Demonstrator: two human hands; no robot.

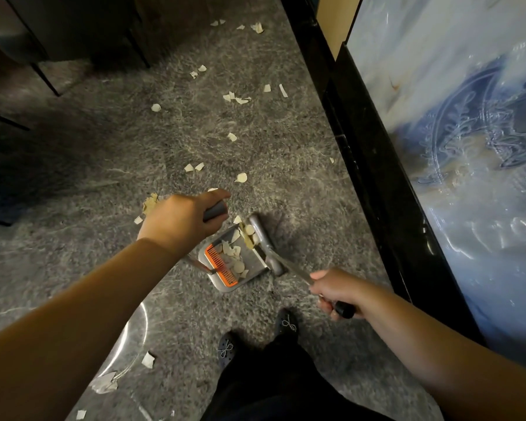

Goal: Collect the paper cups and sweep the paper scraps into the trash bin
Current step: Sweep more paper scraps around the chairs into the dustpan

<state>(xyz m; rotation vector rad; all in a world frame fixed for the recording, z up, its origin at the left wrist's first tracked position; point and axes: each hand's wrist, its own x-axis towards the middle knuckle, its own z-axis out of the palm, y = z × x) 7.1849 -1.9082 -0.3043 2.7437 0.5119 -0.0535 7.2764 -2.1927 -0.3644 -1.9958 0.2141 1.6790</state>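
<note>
Grey speckled carpet (110,165) lies under your feet, with a dark glossy cabinet edge (374,165) running along your right. Your left hand (179,221) has its fingers curled round the dark grip of the dustpan handle (215,210), and the dustpan (239,259) sits on the carpet just ahead of your shoes (257,337), its long axis slanting from near left to far right, with its orange comb (220,264) at the near-left end. Your right hand (336,291) grips the black end of the broom handle (296,270); that handle slants up and left from your hand to the grey broom head (263,238), which lies along the pan's right edge, touching it. Paper scraps (236,253) sit inside the pan, and more lie scattered on the carpet beyond it toward the far wall, with a few beside your left arm.
</note>
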